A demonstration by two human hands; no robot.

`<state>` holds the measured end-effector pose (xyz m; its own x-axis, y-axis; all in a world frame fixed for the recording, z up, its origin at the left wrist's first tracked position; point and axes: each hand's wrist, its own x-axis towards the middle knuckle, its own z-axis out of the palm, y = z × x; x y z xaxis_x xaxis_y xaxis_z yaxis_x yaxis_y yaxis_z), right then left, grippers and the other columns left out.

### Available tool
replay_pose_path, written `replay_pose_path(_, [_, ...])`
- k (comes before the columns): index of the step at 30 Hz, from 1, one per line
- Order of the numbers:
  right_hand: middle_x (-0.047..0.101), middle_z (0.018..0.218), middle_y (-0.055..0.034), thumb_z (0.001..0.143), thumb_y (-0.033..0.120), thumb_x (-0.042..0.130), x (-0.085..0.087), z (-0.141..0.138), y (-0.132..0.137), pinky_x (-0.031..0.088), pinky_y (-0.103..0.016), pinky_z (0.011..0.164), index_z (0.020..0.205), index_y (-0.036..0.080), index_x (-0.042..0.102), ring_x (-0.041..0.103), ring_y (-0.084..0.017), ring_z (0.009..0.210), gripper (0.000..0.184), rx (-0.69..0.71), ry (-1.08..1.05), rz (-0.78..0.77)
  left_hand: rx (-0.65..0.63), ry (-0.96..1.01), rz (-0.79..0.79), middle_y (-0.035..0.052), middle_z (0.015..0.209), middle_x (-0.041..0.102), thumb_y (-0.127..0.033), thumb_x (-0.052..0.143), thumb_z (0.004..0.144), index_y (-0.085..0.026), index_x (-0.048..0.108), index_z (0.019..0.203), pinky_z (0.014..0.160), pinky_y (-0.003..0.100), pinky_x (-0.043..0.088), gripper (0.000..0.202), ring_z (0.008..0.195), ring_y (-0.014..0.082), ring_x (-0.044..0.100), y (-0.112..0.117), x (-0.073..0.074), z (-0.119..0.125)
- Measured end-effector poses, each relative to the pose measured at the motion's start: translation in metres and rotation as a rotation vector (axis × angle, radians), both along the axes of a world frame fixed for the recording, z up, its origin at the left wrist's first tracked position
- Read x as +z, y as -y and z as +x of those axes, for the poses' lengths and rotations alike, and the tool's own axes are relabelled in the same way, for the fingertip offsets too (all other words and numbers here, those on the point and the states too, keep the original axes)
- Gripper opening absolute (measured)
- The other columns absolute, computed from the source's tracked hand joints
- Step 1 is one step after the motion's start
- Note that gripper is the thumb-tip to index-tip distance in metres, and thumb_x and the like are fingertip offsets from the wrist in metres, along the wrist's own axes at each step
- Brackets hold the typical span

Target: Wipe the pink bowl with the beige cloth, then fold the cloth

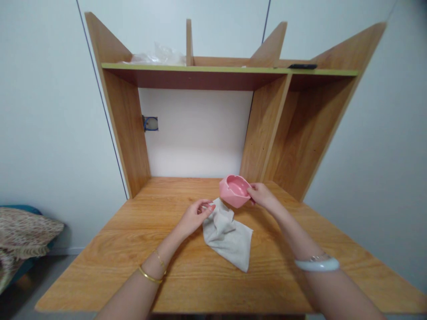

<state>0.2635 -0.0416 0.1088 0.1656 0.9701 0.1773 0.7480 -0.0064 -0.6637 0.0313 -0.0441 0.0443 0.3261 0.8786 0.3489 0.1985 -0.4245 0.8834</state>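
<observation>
My right hand [262, 194] grips a pink faceted ashtray [230, 195] by its right side, thumb at the rim and fingers outside. The ashtray is tilted, so its hollow inside shows, and it is held above the desk. Just to the left and nearer to me, my left hand [195, 217] has its fingers closed on the upper left corner of a pale grey cloth [230, 242]. The cloth is crumpled at the top, and its lower part spreads over the wooden desk [160, 266]. Some of the left fingertips are hidden.
A wooden hutch stands behind, with a green-edged shelf [213, 69]. On it are a clear plastic bag [158, 57] and a flat black object [302, 66]. An uncovered wall socket box [151, 123] shows at left. A patterned cover [26, 235] lies beyond the desk's left edge.
</observation>
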Motion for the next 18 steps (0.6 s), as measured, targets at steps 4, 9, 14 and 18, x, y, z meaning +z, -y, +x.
replay_pose_path(4, [0.047, 0.034, -0.0009, 0.075, 0.013, 0.040, -0.011, 0.043, -0.001, 0.031, -0.020, 0.045, 0.037, 0.018, 0.044, 0.044, -0.010, 0.037, 0.039, -0.173, 0.067, -0.082, 0.042, -0.240, 0.147, 0.0061, 0.087, 0.066, -0.033, 0.050, 0.080, -0.014, 0.063, 0.088, 0.072, 0.025, 0.044, 0.025, 0.079, 0.0145, 0.057, -0.001, -0.003, -0.003])
replay_pose_path(9, [0.048, 0.035, -0.0030, 0.075, 0.016, 0.042, -0.027, 0.072, 0.003, 0.034, -0.022, 0.048, 0.034, 0.018, 0.045, 0.048, -0.013, 0.041, 0.042, -0.255, 0.098, -0.146, 0.047, -0.396, 0.241, 0.0055, 0.088, 0.065, -0.026, 0.047, 0.080, -0.016, 0.063, 0.086, 0.076, 0.026, 0.044, 0.020, 0.083, 0.0154, 0.057, 0.001, 0.000, -0.005])
replay_pose_path(14, [0.049, 0.036, -0.0038, 0.075, 0.016, 0.041, -0.037, 0.075, 0.002, 0.035, -0.023, 0.048, 0.034, 0.017, 0.047, 0.049, -0.013, 0.041, 0.041, -0.243, 0.093, -0.153, 0.070, -0.451, 0.241, 0.0053, 0.087, 0.065, -0.023, 0.045, 0.080, -0.017, 0.063, 0.086, 0.077, 0.028, 0.043, 0.020, 0.082, 0.0165, 0.057, 0.002, 0.002, -0.007])
replay_pose_path(18, [0.049, 0.036, -0.0043, 0.075, 0.016, 0.044, -0.041, 0.072, -0.002, 0.035, -0.025, 0.048, 0.034, 0.017, 0.047, 0.048, -0.014, 0.040, 0.041, -0.240, 0.097, -0.156, 0.067, -0.493, 0.240, 0.0053, 0.086, 0.066, -0.023, 0.044, 0.080, -0.017, 0.063, 0.087, 0.077, 0.028, 0.043, 0.021, 0.081, 0.0163, 0.057, 0.002, 0.002, -0.009])
